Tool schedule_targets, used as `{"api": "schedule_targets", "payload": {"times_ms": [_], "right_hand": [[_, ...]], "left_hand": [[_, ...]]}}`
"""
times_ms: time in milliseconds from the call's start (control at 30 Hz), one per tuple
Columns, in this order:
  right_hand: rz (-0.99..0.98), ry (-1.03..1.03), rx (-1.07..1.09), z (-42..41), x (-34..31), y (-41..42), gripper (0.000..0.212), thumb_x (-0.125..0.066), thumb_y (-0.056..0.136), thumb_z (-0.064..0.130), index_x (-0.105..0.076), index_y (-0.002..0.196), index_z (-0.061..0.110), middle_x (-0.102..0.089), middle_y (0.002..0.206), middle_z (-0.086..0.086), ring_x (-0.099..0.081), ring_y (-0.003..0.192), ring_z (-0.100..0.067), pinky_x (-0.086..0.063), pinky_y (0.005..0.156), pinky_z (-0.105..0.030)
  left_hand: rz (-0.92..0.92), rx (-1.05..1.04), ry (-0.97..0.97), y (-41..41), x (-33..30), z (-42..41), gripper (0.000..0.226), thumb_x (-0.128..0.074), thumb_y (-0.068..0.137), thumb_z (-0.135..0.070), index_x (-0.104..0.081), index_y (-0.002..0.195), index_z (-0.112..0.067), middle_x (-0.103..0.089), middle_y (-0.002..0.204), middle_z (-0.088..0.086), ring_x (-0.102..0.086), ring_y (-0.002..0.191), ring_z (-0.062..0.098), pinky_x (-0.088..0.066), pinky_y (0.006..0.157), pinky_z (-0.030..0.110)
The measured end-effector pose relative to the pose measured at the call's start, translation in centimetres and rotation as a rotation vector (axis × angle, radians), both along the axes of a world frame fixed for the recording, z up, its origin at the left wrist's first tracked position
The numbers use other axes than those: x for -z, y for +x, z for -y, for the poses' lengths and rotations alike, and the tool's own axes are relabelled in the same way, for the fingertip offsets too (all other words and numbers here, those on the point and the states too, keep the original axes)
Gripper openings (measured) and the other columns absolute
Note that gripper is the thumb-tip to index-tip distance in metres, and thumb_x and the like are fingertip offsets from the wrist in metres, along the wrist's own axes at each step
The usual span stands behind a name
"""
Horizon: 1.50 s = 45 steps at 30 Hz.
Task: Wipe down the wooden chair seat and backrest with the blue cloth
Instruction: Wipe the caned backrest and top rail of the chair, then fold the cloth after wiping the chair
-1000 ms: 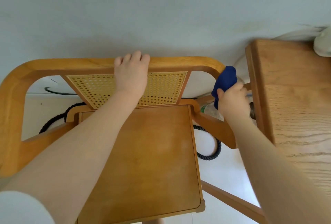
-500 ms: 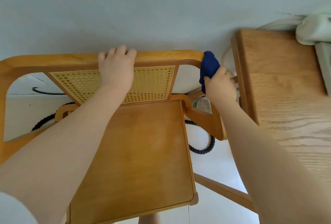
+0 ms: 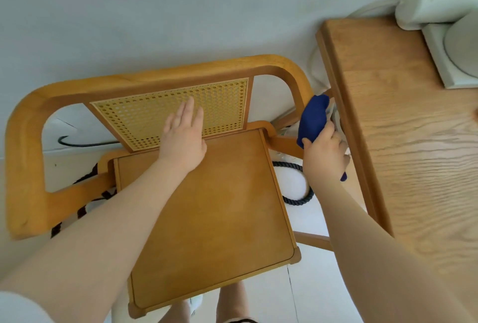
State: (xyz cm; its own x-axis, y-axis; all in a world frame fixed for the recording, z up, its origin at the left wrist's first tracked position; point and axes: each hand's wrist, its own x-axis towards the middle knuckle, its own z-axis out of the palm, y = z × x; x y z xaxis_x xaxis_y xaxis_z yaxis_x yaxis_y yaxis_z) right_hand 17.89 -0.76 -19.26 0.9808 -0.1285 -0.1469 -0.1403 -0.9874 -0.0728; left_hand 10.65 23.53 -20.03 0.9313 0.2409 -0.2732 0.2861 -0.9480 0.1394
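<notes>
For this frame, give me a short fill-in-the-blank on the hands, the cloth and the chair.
1. The right hand grips the ____ cloth.
2. The left hand, fingers straight, lies in front of the ____ backrest panel.
3. The cloth is at the chair's ____ arm, beside the wooden table.

Missing words: blue; cane; right

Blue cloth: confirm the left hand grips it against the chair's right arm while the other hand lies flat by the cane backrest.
Wrong hand. The head view shows the right hand gripping the blue cloth; the left hand lies flat by the cane backrest.
</notes>
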Motion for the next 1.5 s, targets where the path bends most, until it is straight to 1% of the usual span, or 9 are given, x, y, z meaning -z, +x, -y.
{"api": "schedule_targets", "payload": {"times_ms": [267, 400, 500, 567, 767, 967, 1067, 1267, 1500], "right_hand": [[0.073, 0.509, 0.300, 0.2, 0.7, -4.4, 0.067, -0.041, 0.088, 0.000, -0.017, 0.148, 0.018, -0.023, 0.145, -0.023, -0.041, 0.122, -0.043, -0.042, 0.096, -0.043], [-0.112, 0.782, 0.415, -2.0, -0.5, -6.6, 0.074, -0.038, 0.091, 0.009, 0.001, 0.149, 0.033, -0.016, 0.152, -0.013, -0.041, 0.127, -0.040, -0.042, 0.067, -0.011], [-0.440, 0.410, 0.227, -4.1, -0.9, -8.5, 0.050, -0.044, 0.093, 0.026, -0.033, 0.138, 0.008, -0.037, 0.145, -0.009, -0.037, 0.132, -0.033, -0.038, 0.098, -0.033], [-0.528, 0.698, 0.381, -6.3, -2.0, -9.1, 0.033, -0.043, 0.097, 0.025, -0.046, 0.125, 0.006, -0.053, 0.126, -0.012, -0.050, 0.115, -0.032, -0.040, 0.089, -0.039], [-0.852, 1.255, -0.052, -11.8, -7.0, -12.1, 0.040, -0.068, 0.085, 0.021, -0.046, 0.118, 0.015, -0.062, 0.109, -0.008, -0.065, 0.091, -0.025, -0.057, 0.079, -0.041], [-1.113, 1.197, -0.305, -10.8, -9.8, -12.3, 0.063, -0.068, 0.077, 0.000, -0.041, 0.133, 0.011, -0.058, 0.121, -0.013, -0.062, 0.102, -0.032, -0.054, 0.086, -0.042], [-1.132, 1.125, -0.396, -9.6, -10.9, -12.4, 0.047, -0.065, 0.080, 0.002, -0.051, 0.123, 0.011, -0.063, 0.112, -0.009, -0.063, 0.097, -0.027, -0.054, 0.083, -0.038], [-1.074, 0.957, -0.381, -6.1, -13.2, -11.2, 0.028, -0.060, 0.090, 0.024, -0.062, 0.113, 0.008, -0.068, 0.103, -0.008, -0.065, 0.093, -0.026, -0.052, 0.089, -0.042], [-1.069, 1.097, -0.384, 2.5, -14.5, -7.3, 0.036, -0.058, 0.079, 0.010, -0.060, 0.114, 0.009, -0.067, 0.111, -0.011, -0.064, 0.100, -0.029, -0.050, 0.092, -0.044]], "left_hand": [[-0.047, 0.067, -0.113, -5.3, -0.4, 2.0, 0.066, -0.045, 0.094, -0.024, -0.010, 0.148, -0.014, 0.006, 0.156, 0.007, 0.000, 0.143, 0.021, -0.005, 0.116, 0.036], [-0.066, 0.090, -0.141, -7.9, -1.3, 1.7, 0.065, -0.044, 0.095, -0.025, -0.010, 0.148, -0.014, 0.007, 0.157, 0.006, 0.002, 0.143, 0.019, -0.004, 0.115, 0.034], [-0.085, 0.093, -0.160, -9.7, -2.1, 0.8, 0.064, -0.044, 0.095, -0.025, -0.011, 0.149, -0.015, 0.006, 0.157, 0.005, -0.001, 0.143, 0.020, -0.006, 0.115, 0.035], [-0.059, 0.083, -0.212, -10.7, -2.9, -0.1, 0.062, -0.044, 0.095, -0.023, -0.013, 0.149, -0.015, 0.002, 0.157, 0.003, -0.008, 0.143, 0.022, -0.012, 0.114, 0.036], [0.040, 0.130, -0.716, -12.7, -7.4, -2.6, 0.080, -0.055, 0.083, -0.001, -0.015, 0.147, -0.027, -0.008, 0.155, -0.007, -0.009, 0.142, 0.009, -0.020, 0.113, 0.028], [0.200, 0.235, -0.630, -14.2, -9.2, -4.3, 0.054, -0.069, 0.081, -0.017, -0.047, 0.130, -0.023, -0.023, 0.151, -0.002, -0.022, 0.138, 0.017, -0.026, 0.110, 0.035], [0.283, 0.302, -0.637, -14.0, -10.6, -3.6, 0.025, -0.065, 0.085, -0.014, -0.062, 0.109, -0.016, -0.045, 0.135, -0.003, -0.038, 0.126, 0.016, -0.031, 0.105, 0.037], [0.230, 0.123, -0.805, -12.6, -14.7, 0.4, 0.008, -0.043, 0.097, -0.022, -0.049, 0.092, -0.022, -0.060, 0.081, -0.001, -0.054, 0.073, 0.018, -0.042, 0.066, 0.034], [0.194, -0.137, -1.158, -9.6, -16.4, 8.2, 0.018, -0.038, 0.100, -0.024, -0.053, 0.100, -0.016, -0.060, 0.093, -0.003, -0.057, 0.082, 0.008, -0.045, 0.074, 0.027]]}}
